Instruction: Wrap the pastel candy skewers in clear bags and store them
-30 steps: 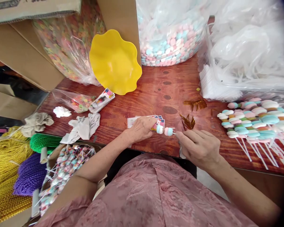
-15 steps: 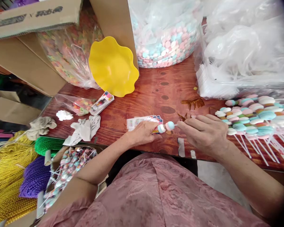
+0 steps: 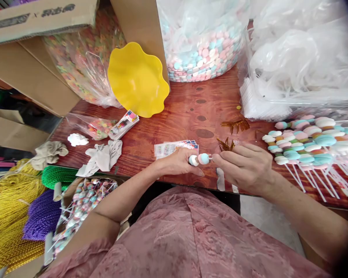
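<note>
A marshmallow skewer (image 3: 203, 158) with pale blue, white and pink pieces lies between my two hands, just above the table's front edge. My left hand (image 3: 181, 161) is closed round its left part, hiding the pieces there. At the other end, my right hand (image 3: 245, 165) pinches the short stick end that sticks out past the marshmallows. Whether a tie is also between those fingertips I cannot make out. Gold twist ties (image 3: 226, 144) lie just behind my right fingers, with more gold ties (image 3: 236, 126) farther back. Printed cards (image 3: 162, 150) lie fanned out behind my left hand.
Finished-looking marshmallow skewers (image 3: 313, 141) are heaped at right, before a clear plastic tray (image 3: 307, 103). At the back stand a marshmallow bag (image 3: 203, 58), a yellow scalloped bowl (image 3: 137, 79) and a cardboard box (image 3: 43, 19). Lower left, a box of skewers (image 3: 87, 204) sits beside cord bundles (image 3: 43, 214).
Both hands have shifted slightly left and toward me with the skewer. My right fingertips have come closer to the end marshmallow, and less stick shows between them.
</note>
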Demonstrator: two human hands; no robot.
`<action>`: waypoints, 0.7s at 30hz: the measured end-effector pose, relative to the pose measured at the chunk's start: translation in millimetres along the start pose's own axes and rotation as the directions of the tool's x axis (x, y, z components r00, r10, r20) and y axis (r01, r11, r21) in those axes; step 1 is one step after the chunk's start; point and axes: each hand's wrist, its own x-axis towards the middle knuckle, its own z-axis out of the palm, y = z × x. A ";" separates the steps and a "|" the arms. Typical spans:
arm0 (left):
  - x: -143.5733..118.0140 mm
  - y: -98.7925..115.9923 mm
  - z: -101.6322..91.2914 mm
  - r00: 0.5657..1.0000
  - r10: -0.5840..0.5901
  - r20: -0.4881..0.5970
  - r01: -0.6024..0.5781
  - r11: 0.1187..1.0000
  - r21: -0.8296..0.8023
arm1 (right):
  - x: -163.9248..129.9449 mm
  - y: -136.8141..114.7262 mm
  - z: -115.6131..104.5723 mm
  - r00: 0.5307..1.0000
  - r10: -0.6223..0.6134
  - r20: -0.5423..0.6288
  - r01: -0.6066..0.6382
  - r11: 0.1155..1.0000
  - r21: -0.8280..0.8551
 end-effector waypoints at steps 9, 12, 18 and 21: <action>-7.1 9.0 2.4 0.999 0.032 -0.040 -0.006 0.843 0.538 | -15.8 -20.4 21.5 0.832 0.284 0.476 -0.424 0.879 0.217; -5.1 10.2 4.2 1.000 -0.004 0.011 -0.004 0.734 0.680 | -14.8 -33.8 27.8 0.789 0.345 0.508 -0.503 0.838 0.213; 1.0 33.4 -3.6 0.990 0.138 0.039 -0.106 0.526 0.844 | -8.2 -31.9 44.9 0.698 0.542 0.469 -0.685 0.313 0.658; -9.4 59.9 -3.0 0.868 0.497 -0.011 -0.252 0.459 0.852 | -9.3 -30.0 51.2 0.581 0.668 0.465 -0.597 -0.039 0.801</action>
